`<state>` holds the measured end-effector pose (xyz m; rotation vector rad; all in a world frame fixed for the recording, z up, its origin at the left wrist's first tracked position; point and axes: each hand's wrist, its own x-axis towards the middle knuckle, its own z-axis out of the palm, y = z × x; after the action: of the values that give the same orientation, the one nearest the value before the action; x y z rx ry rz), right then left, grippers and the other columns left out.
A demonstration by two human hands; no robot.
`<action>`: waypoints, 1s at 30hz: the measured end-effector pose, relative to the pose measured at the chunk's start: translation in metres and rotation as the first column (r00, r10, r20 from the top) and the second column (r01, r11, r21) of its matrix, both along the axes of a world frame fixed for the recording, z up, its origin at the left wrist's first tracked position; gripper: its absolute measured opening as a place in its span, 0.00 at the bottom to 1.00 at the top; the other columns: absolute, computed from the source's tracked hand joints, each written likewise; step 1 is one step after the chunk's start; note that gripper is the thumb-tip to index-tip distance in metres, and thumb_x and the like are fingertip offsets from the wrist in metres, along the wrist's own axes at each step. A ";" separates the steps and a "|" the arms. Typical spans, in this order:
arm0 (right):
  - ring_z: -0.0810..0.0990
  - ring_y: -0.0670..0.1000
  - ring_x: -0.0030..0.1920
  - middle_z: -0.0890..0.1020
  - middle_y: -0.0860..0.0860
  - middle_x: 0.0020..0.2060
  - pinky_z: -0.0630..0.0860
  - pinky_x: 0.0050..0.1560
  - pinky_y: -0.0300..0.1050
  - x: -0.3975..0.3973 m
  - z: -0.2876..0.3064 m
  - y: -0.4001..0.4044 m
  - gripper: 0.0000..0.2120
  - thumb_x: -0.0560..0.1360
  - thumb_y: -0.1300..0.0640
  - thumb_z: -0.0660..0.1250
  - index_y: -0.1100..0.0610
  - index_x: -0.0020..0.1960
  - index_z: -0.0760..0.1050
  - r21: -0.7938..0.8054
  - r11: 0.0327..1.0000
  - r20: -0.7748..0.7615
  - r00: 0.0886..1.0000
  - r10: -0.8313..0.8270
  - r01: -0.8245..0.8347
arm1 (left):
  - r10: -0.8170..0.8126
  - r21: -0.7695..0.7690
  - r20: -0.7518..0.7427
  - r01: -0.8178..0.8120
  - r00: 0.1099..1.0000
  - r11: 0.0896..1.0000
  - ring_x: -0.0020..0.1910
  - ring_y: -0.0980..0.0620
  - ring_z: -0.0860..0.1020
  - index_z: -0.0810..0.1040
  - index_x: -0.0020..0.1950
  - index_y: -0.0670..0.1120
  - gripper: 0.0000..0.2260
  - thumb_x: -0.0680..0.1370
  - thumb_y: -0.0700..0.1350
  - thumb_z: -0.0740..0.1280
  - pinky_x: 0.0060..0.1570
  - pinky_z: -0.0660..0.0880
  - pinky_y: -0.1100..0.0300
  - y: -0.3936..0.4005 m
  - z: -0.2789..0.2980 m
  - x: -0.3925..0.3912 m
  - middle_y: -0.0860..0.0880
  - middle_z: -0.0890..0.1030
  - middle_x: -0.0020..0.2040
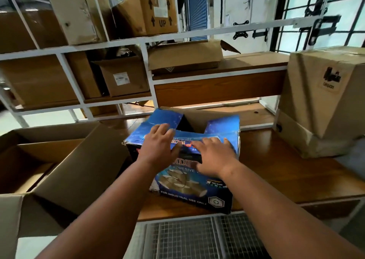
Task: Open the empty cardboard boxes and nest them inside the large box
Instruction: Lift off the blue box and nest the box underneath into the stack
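The blue printed adhesive-tape carton [194, 181] sits near the front edge of a glossy wooden table [280, 172], its top flaps part open. The left hand [158, 146] and right hand [214, 156] both lie flat on the near flap, fingers spread and straight, gripping nothing. Just left stands the large plain brown box [65, 160], flaps open. Beyond, white metal shelving [110, 45] holds worn corrugated cartons.
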<state>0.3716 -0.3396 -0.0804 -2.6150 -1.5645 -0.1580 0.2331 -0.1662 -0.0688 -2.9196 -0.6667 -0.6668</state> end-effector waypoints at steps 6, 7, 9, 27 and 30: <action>0.78 0.51 0.70 0.81 0.42 0.72 0.76 0.68 0.55 0.059 0.000 -0.048 0.40 0.75 0.19 0.55 0.39 0.79 0.74 0.066 0.993 -0.015 0.995 0.102 -0.101 | -0.125 -0.245 -0.163 0.083 0.979 0.966 0.79 0.45 0.69 0.65 0.84 0.53 0.35 0.82 0.70 0.64 0.74 0.71 0.47 -0.005 0.001 0.016 0.48 0.73 0.79; 0.77 0.51 0.70 0.81 0.42 0.72 0.75 0.69 0.54 0.069 0.002 -0.053 0.42 0.75 0.17 0.54 0.40 0.77 0.75 0.073 0.992 -0.067 0.992 0.109 -0.104 | -0.134 -0.256 -0.227 0.074 0.965 0.964 0.77 0.45 0.70 0.67 0.83 0.54 0.35 0.82 0.72 0.62 0.72 0.72 0.46 -0.006 0.000 0.020 0.48 0.74 0.78; 0.75 0.51 0.71 0.79 0.44 0.73 0.72 0.70 0.54 0.078 0.008 -0.050 0.40 0.75 0.18 0.59 0.42 0.76 0.75 0.035 0.991 -0.137 0.982 0.129 -0.125 | -0.163 -0.286 -0.348 0.061 0.923 0.956 0.76 0.44 0.70 0.69 0.82 0.56 0.37 0.80 0.77 0.60 0.71 0.70 0.44 -0.007 0.003 0.028 0.48 0.74 0.77; 0.54 0.61 0.88 0.59 0.53 0.88 0.44 0.81 0.75 0.132 0.024 0.057 0.67 0.57 0.07 0.56 0.37 0.89 0.49 -0.311 0.947 -0.226 0.961 -0.156 0.080 | -0.084 -0.473 -0.556 -0.232 0.827 0.850 0.86 0.37 0.55 0.44 0.88 0.64 0.76 0.44 0.90 0.66 0.82 0.58 0.34 0.040 0.022 0.096 0.45 0.55 0.89; 0.59 0.63 0.84 0.67 0.56 0.82 0.44 0.82 0.78 0.122 0.044 0.053 0.63 0.60 0.09 0.61 0.41 0.87 0.60 -0.200 0.977 -0.071 0.993 -0.091 0.075 | 0.000 -0.333 -0.550 -0.219 0.835 0.917 0.86 0.35 0.53 0.44 0.89 0.57 0.78 0.47 0.87 0.72 0.82 0.54 0.31 0.024 0.052 0.096 0.43 0.54 0.89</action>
<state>0.4935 -0.2862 -0.0367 -2.7977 -1.5176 0.1006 0.3286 -0.1426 -0.0167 -3.1319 -0.9629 0.3580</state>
